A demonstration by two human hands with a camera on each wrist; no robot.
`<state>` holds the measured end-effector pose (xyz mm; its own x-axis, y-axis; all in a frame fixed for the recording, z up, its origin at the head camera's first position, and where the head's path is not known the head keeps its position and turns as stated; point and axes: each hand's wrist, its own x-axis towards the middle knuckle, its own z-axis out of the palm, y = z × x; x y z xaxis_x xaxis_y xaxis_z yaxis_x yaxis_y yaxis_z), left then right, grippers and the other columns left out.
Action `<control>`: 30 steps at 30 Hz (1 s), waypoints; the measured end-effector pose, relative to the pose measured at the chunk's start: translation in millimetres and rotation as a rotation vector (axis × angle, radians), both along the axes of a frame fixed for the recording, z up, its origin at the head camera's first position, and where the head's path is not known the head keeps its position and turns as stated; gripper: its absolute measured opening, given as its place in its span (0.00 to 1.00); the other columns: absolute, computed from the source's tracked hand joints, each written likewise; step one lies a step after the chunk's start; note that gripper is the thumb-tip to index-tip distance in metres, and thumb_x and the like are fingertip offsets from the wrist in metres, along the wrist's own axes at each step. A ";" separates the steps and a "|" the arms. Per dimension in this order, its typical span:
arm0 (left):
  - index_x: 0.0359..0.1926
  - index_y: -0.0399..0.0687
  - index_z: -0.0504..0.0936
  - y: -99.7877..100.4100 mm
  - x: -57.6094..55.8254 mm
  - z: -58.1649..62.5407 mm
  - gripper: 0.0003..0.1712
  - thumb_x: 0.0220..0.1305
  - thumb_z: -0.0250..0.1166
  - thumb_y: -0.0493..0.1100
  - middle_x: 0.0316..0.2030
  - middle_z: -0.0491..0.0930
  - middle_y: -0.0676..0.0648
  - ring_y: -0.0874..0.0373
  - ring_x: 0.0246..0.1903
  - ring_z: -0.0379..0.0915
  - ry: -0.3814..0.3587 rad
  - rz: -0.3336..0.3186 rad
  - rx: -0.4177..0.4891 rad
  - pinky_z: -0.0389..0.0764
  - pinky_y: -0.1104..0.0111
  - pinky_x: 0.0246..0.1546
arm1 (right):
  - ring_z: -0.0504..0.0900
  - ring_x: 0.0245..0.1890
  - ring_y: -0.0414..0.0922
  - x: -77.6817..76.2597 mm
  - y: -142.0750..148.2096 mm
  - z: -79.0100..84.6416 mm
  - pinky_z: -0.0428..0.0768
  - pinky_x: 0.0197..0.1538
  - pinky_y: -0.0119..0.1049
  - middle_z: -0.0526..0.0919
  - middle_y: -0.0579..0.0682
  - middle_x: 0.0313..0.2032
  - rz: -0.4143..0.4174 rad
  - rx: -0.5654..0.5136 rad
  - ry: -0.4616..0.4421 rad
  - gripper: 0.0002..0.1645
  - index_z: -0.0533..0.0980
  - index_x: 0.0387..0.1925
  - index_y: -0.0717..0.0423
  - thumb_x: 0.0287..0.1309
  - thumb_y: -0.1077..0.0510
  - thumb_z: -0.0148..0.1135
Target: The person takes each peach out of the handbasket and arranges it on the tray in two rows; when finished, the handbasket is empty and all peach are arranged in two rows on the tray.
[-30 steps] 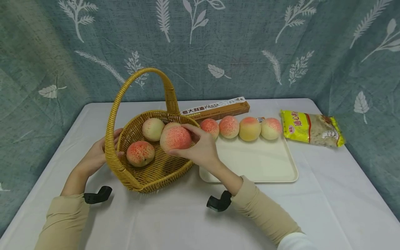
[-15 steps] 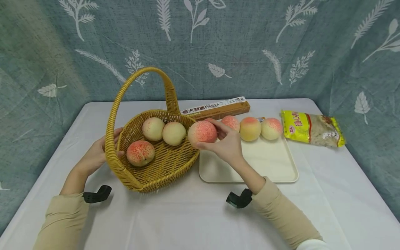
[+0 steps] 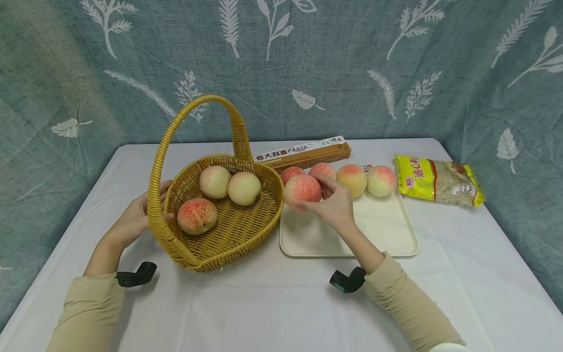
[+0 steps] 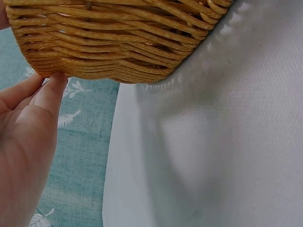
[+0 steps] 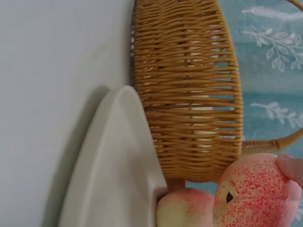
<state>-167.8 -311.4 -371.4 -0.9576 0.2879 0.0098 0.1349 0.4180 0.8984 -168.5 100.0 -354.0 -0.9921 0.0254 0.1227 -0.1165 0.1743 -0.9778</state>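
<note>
In the head view my left hand (image 3: pixel 136 220) holds the left rim of a wicker basket (image 3: pixel 239 252) that has a tall arched handle. Its thumb and fingers show at the basket's edge in the left wrist view. Inside lie a red-speckled peach (image 3: pixel 197 216) and two pale peaches (image 3: pixel 244 188). My right hand (image 3: pixel 336 203) pinches a pink peach (image 3: pixel 302 189) between thumb and fingers, over the left part of a cream tray (image 3: pixel 374 234). Along the tray's back edge sits a row of several peaches (image 3: pixel 380 181); the held peach partly covers the leftmost one.
Behind the tray lies a long pasta box (image 3: pixel 308 152). A yellow food packet (image 3: pixel 440 180) rests to the tray's right. The white-covered table (image 3: pixel 246 308) meets a patterned blue-green curtain (image 3: pixel 334 58) at the back.
My right hand has carried the pink peach rightward, from above the basket to above the tray, uncovering a pale peach in the basket. My left hand stays on the rim.
</note>
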 end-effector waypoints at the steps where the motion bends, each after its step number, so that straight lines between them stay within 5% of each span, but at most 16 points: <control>1: 0.75 0.33 0.46 0.0 0.1 0.0 0.47 0.62 0.63 0.30 0.70 0.50 0.26 0.73 0.63 0.58 -0.002 0.001 -0.001 0.64 0.88 0.51 | 0.75 0.59 0.54 0.0 0.6 -1.6 0.75 0.59 0.37 0.77 0.65 0.56 -0.004 0.006 0.001 0.42 0.73 0.57 0.72 0.35 0.72 0.78; 9: 0.75 0.34 0.46 0.5 0.5 -0.2 0.47 0.62 0.63 0.31 0.70 0.50 0.26 0.71 0.64 0.58 -0.010 0.006 -0.010 0.64 0.88 0.50 | 0.76 0.58 0.55 -2.5 5.9 -12.2 0.75 0.59 0.39 0.79 0.64 0.55 -0.031 0.087 -0.022 0.40 0.75 0.56 0.71 0.35 0.70 0.79; 20: 0.75 0.32 0.45 0.0 0.4 -0.4 0.47 0.62 0.63 0.29 0.70 0.49 0.26 0.70 0.65 0.57 -0.006 -0.006 0.023 0.65 0.87 0.52 | 0.78 0.55 0.55 1.4 0.8 -25.4 0.77 0.57 0.44 0.81 0.61 0.53 0.024 0.357 -0.065 0.39 0.78 0.54 0.66 0.34 0.62 0.82; 30: 0.74 0.30 0.44 0.0 0.3 0.1 0.46 0.63 0.62 0.28 0.70 0.47 0.25 0.66 0.67 0.57 -0.009 -0.020 0.048 0.65 0.85 0.55 | 0.78 0.55 0.56 0.2 -4.4 -27.0 0.75 0.59 0.46 0.81 0.61 0.53 0.056 0.403 -0.070 0.40 0.78 0.55 0.63 0.34 0.62 0.82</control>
